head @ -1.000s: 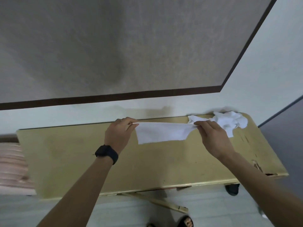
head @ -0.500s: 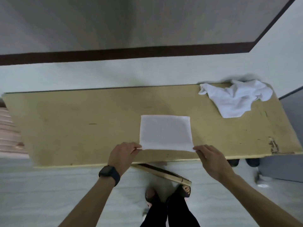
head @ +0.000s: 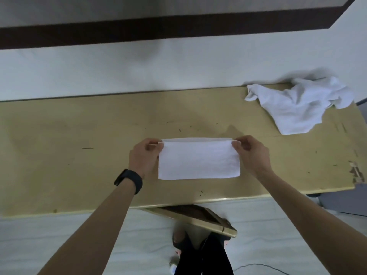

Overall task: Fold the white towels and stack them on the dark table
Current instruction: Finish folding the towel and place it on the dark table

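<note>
Half-folded towel [head: 198,158] on bench [head: 79,135], centre
The left hand [head: 144,155] and right hand [head: 251,153] pinch its 12 o'clock corners, fingers [head: 238,143] curled. The cloth is judged soft, light and limp. The crumpled towel [head: 297,104] lies at 2 o'clock.

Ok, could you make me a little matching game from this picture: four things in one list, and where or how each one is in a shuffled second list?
Things:
1. folded towel
2. crumpled towel
3. black wristband
4. table

Place or state:
a. at the far right end of the tabletop
b. on the left wrist
c. pinched at its corners by the left hand and right hand
d. yellowish, chipped at the right edge

Pairs: 1-c, 2-a, 3-b, 4-d
</note>
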Available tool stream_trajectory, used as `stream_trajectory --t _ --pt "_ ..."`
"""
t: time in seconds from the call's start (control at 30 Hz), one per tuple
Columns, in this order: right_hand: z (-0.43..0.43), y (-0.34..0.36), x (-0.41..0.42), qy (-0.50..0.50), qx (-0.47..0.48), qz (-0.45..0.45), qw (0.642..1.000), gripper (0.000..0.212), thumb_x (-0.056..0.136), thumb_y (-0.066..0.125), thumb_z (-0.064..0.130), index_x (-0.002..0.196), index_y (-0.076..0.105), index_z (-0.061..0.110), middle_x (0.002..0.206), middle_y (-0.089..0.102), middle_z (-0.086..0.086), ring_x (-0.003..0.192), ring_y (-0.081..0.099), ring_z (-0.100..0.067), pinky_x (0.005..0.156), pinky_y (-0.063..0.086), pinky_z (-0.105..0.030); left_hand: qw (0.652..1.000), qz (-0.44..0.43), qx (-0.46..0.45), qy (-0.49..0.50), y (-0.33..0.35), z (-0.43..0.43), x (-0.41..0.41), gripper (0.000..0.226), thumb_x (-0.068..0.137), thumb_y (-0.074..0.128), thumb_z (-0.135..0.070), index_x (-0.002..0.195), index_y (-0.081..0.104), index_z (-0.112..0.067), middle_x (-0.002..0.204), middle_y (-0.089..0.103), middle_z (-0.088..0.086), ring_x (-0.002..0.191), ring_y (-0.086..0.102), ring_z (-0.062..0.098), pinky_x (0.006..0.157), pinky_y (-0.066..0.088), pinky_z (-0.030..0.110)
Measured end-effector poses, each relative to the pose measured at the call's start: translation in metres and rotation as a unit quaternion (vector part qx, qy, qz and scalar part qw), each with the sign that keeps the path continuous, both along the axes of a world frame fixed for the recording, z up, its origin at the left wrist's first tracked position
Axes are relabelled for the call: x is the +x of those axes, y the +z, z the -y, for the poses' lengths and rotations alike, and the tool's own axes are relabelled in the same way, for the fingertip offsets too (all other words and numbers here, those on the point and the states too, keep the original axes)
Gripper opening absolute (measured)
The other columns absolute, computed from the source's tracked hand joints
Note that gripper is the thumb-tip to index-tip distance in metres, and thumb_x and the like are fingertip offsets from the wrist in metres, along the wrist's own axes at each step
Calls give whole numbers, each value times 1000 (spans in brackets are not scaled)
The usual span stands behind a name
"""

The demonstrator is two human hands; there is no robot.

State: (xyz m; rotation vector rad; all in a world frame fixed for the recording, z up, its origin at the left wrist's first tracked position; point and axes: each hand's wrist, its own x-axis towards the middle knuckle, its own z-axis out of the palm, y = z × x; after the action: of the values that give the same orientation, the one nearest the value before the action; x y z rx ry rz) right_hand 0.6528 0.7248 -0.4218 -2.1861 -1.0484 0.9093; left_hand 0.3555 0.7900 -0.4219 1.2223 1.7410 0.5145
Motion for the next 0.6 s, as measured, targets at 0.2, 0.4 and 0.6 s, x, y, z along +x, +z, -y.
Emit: stream_trajectory --t 0.2,0.4,0.6 --pt "-22 -14 1 -1 3 17 1000 16 94 60 30 103 72 24 91 70 6 90 63 -14 82 46 -27 999 -40 10 15 -14 -16 9 18 93 62 -34 106 69 -25 98 70 -8 89 65 12 67 43 17" --pt "-29 -20 2 43 -11 78 996 14 93 60 28 100 72 25 88 70 5 87 63 -16 77 42 -25 996 -87 10 -7 -17 -20 11 17 94 60 -31 107 68 -24 95 66 -7 87 60 13 67 40 20" --pt "-25 -28 -2 70 7 122 990 15 95 56 25 102 69 24 88 59 6 81 56 -16 74 37 -25 994 -106 28 -15 -21 -15 13 10 95 56 -30 100 65 -30 89 64 -15 85 62 11 63 41 19"
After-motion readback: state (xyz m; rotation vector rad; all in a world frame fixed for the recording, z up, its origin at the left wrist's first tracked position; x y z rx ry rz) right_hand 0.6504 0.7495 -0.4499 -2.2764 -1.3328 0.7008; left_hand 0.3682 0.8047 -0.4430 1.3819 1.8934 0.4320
